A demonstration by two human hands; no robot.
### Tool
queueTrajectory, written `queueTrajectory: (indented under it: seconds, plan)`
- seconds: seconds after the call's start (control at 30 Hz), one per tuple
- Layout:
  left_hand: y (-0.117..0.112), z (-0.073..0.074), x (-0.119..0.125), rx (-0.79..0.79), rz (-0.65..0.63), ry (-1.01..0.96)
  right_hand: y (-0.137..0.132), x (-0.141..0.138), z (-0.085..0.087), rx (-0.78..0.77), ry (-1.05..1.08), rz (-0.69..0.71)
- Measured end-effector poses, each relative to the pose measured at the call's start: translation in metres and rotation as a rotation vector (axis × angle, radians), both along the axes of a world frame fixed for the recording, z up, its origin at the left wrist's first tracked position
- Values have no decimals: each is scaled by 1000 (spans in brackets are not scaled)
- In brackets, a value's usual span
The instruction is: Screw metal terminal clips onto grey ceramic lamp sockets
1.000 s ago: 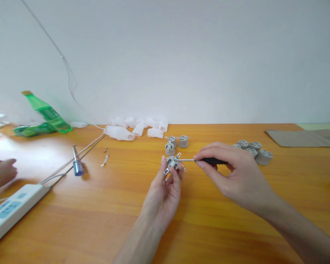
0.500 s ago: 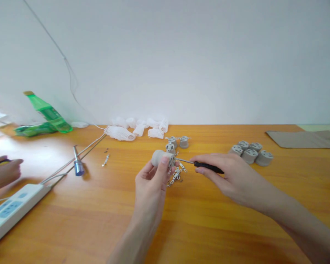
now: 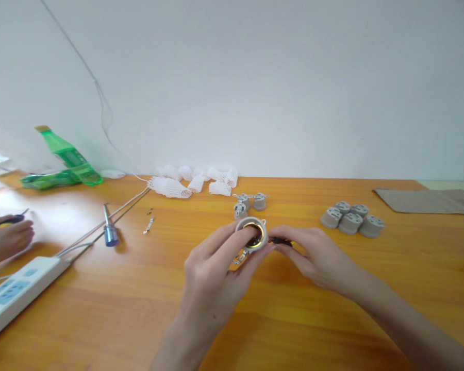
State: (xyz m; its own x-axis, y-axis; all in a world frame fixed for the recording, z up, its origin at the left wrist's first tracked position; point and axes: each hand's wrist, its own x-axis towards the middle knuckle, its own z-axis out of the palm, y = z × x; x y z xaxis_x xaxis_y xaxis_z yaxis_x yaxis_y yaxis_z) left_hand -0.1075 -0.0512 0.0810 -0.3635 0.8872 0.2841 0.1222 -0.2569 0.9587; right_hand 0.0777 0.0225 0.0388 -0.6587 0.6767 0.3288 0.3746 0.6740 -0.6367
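My left hand (image 3: 220,263) is closed on a grey lamp socket (image 3: 264,238), with a finger reaching into its open mouth, which faces me and shows a brass-coloured lining. Close on the right, my right hand (image 3: 313,252) pinches the black handle of a screwdriver (image 3: 281,241). The screwdriver's tip is hidden behind the socket. Small metal brackets (image 3: 239,256) lie on the table below the socket, partly covered by my left hand. Just beyond stand a few more lamp sockets (image 3: 259,202), with metal strips on their tops.
Several grey sockets (image 3: 350,223) stand grouped at right, near a flat brown sheet (image 3: 425,201). White foam nets (image 3: 170,187) lie by the wall. At left are a blue-handled screwdriver (image 3: 110,235), a power strip (image 3: 27,288), green bottles (image 3: 67,159) and another person's hand (image 3: 11,234) holding a tool.
My left hand has turned the socket so its mouth faces me, a finger now inside. My right hand still holds the screwdriver, whose shaft is no longer visible.
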Motion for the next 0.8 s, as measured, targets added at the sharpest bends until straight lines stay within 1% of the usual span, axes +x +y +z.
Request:
queueTrajectory:
  seconds: [0.03,0.1,0.17,0.2,0.23,0.37,0.67,0.8]
  plan:
    - [0,0,-1,74,-2,124,1,0,-2,-9,10,7]
    - [1,-2,-4,277,-15,435,2,-1,-6,-18,25,17]
    - [2,-4,-8,443,5,714,3,0,-9,-22,33,18]
    - [3,-5,-9,501,30,797,4,0,-10,-27,36,20]
    - [3,-6,-10,525,44,851,4,0,-10,-32,39,22]
    - [3,-6,-11,557,53,933,3,0,-10,-39,52,25]
    - [4,-8,-11,552,-29,931,3,-1,-12,-52,50,17]
    - [4,-6,-11,574,19,989,3,-1,-14,-52,37,29]
